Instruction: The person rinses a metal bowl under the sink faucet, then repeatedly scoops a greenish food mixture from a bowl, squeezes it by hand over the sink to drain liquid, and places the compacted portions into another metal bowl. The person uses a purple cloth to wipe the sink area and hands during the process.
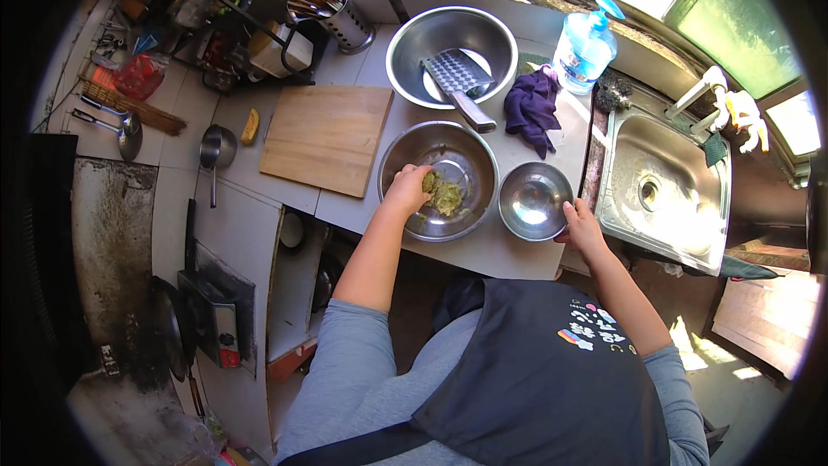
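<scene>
My left hand (410, 190) reaches over the left rim of a steel mixing bowl (475, 143), its fingers closed on part of a clump of shredded green vegetable (446, 197). To the right, my right hand (580, 225) grips the rim of a smaller steel bowl (534, 197) that looks empty. Behind the mixing bowl stands a larger steel basin (401, 58) with a cleaver-shaped metal grater (456, 71) in it, the handle over its front rim. A purple cloth (532, 110) lies crumpled to the right of the basin.
A wooden cutting board (326, 139) lies left of the bowls, with a yellow vegetable piece (250, 126) and a steel ladle (218, 146) beyond it. A pump bottle (584, 52) stands behind the cloth. The steel sink (666, 188) is at right, a utensil holder (349, 27) at the back.
</scene>
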`<state>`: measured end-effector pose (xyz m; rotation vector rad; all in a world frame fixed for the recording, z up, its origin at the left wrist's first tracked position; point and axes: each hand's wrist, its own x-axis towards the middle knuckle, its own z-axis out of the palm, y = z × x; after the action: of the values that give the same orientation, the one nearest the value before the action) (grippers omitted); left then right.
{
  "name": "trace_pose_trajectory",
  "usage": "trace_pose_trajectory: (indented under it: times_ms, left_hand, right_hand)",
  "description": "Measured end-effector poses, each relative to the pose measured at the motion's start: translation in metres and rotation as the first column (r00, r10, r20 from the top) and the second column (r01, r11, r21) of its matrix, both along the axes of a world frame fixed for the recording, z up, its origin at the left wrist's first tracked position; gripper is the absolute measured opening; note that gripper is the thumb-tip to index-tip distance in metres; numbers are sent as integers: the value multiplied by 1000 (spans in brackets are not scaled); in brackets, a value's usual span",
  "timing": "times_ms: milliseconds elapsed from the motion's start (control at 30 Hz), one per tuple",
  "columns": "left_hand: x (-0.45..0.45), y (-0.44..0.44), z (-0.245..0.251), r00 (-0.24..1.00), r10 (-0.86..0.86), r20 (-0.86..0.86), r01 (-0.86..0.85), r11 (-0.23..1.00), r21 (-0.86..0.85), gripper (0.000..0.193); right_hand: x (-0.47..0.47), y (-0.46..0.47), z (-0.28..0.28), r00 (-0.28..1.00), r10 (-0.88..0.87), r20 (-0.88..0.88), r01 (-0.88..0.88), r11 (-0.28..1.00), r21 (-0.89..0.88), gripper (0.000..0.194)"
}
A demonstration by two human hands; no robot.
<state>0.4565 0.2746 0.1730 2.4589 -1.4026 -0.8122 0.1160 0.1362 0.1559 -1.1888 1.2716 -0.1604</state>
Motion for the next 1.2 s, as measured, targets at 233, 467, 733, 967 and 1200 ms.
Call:
trace_pose_trajectory:
  times_ms: [233,467,733,967,1200]
  left_hand:
    - [2,15,6,948,229,-219,-283,923,-261,51]
    - [-43,-3,101,333,-77,-940,-528,810,-253,52]
    - [-148,-57,147,339,-424,-840,-189,844,-502,57]
    - [-195,-82,175,910,-382,162,387,640,-663,73]
    - [-248,-127,198,917,-287,278,385,449,-806,51]
  right_hand:
    - [-15,-15,6,988,-138,76,155,932,-326,37]
    - [19,-18,69,914,21,406,33,991,-126,33]
    - [54,-8,161,532,-345,773,-245,811,531,56]
    - [16,-17,166,392,-471,790,-97,833,545,46]
    - [-10,-43,166,255,-555,791,14,821,571,42]
